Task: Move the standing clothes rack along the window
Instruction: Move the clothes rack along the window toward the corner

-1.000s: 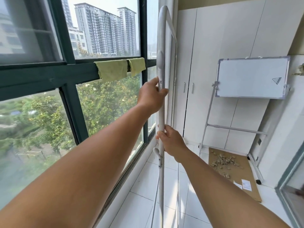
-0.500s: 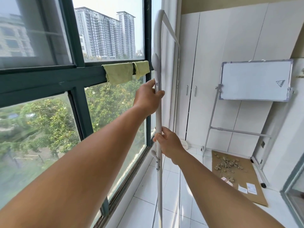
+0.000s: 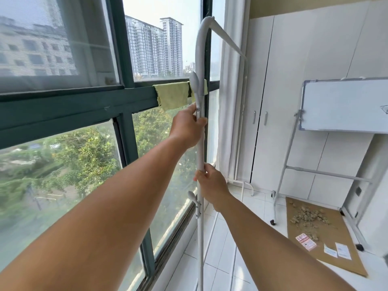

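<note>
A white standing clothes rack stands upright close to the dark green window frame. Its near post runs from the floor up to a curved top bar that reaches back toward the white curtain. My left hand grips the post at about chest height, just below a grey hook. My right hand grips the same post lower down, above a second hook. The rack's feet are out of view.
Two yellow-green cloths hang on the window rail behind the post. White cupboards fill the far wall. A whiteboard on a wheeled stand stands at right, over a cardboard sheet with debris and papers. White tile floor lies ahead.
The view has shifted along the window toward the cupboards, with the rack's post still in both hands. The cloths now sit right behind the post.
</note>
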Motion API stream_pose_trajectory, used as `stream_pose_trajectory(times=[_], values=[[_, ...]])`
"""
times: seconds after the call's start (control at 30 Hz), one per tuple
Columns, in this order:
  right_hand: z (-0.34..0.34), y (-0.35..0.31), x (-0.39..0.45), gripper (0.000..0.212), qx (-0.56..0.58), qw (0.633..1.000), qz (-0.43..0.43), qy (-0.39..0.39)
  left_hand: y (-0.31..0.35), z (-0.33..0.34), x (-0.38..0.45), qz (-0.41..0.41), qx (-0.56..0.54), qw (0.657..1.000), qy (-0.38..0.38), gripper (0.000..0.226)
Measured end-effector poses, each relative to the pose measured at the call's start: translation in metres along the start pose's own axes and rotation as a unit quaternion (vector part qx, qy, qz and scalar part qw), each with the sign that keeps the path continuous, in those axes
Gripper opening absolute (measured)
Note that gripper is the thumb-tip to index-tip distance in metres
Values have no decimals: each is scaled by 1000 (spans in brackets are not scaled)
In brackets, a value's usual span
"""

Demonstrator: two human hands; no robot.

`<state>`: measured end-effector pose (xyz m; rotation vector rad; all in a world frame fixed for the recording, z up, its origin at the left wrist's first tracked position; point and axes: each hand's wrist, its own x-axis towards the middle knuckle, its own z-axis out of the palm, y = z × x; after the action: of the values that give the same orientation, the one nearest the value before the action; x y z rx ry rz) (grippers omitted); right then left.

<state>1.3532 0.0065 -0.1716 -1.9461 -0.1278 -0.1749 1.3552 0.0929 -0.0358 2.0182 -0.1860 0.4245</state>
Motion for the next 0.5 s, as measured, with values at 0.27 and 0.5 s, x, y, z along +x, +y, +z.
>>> stream_pose_trajectory(times=[0.27,0.5], values=[[44,-8,21,15,1,1000,4,13,-24,-32,17,2,11,1000,16,46],[77,-19,33,24,28,1000,0,12,-41,-57,30,-4,24,999,29,45]])
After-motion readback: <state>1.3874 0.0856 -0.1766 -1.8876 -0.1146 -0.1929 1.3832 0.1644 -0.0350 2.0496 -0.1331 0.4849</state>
